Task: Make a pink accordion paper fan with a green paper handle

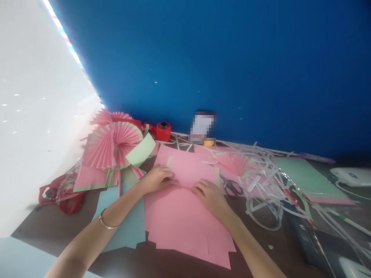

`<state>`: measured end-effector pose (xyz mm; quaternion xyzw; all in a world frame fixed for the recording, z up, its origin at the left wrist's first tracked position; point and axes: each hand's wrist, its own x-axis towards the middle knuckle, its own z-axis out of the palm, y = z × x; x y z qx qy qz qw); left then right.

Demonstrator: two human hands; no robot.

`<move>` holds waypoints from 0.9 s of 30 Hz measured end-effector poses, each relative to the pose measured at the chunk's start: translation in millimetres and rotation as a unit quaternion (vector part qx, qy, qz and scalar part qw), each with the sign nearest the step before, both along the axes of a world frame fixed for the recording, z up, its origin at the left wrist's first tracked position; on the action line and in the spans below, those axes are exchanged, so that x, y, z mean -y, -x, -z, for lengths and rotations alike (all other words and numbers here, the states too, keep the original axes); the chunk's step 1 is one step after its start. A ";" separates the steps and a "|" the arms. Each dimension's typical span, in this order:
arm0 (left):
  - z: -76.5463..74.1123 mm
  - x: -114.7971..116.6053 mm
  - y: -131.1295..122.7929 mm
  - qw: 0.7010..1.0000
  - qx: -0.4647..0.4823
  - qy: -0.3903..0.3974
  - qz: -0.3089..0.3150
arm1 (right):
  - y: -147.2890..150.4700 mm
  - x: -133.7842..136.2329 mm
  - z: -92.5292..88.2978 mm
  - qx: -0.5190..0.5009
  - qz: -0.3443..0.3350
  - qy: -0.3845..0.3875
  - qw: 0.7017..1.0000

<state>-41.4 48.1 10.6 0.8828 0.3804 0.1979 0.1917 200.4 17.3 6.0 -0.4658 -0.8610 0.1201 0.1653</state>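
Observation:
My left hand [158, 178] and my right hand [209, 196] are on a pink paper sheet [188, 166] in the middle of the table. The fingers of both hands are closed on a folded edge of this sheet, left and right of its centre. Pale green strips show at the sheet's sides. More pink sheets [191, 227] lie beneath and in front of it, partly overlapping a light blue sheet [124, 224]. Black scissors [232, 188] lie just right of my right hand.
Pleated pink paper fans [116, 144] are heaped at the left. At the back stand a red tape dispenser [164, 132] and a blurred upright phone-like thing [203, 125]. Tangled white paper strips [265, 185] and a green sheet [310, 177] occupy the right. A blue wall [203, 58] rises behind.

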 end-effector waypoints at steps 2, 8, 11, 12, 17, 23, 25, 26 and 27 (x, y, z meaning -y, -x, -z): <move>2.4 -1.9 1.1 0.999 0.006 0.020 -0.029 | -1.7 -2.2 -0.2 0.000 0.031 0.014 0.999; 6.0 -5.0 1.9 0.998 -0.004 0.010 -0.056 | -3.9 -5.0 1.9 0.055 0.065 -0.036 0.996; 4.2 -4.3 1.3 0.998 -0.018 -0.004 -0.063 | -4.2 -5.5 2.5 0.080 0.075 -0.049 0.993; 3.6 -3.8 1.2 0.997 -0.023 -0.003 -0.067 | -4.2 -5.9 2.3 0.085 0.080 -0.049 0.992; 1.2 -1.7 2.2 0.996 -0.037 0.010 -0.086 | -3.4 -8.9 -1.3 0.096 0.101 -0.025 0.990; -2.2 -1.3 4.6 0.995 -0.039 0.031 -0.084 | -0.2 -12.2 -9.0 0.119 0.132 0.032 0.984; -2.5 -1.6 4.8 0.995 -0.040 0.034 -0.085 | 0.8 -12.9 -10.9 0.126 0.141 0.049 0.981; -2.3 -1.7 4.9 0.995 -0.042 0.033 -0.084 | 1.1 -13.1 -11.6 0.127 0.142 0.053 0.980; -1.9 -1.9 5.0 0.995 -0.045 0.031 -0.082 | 1.3 -13.2 -12.0 0.126 0.140 0.054 0.981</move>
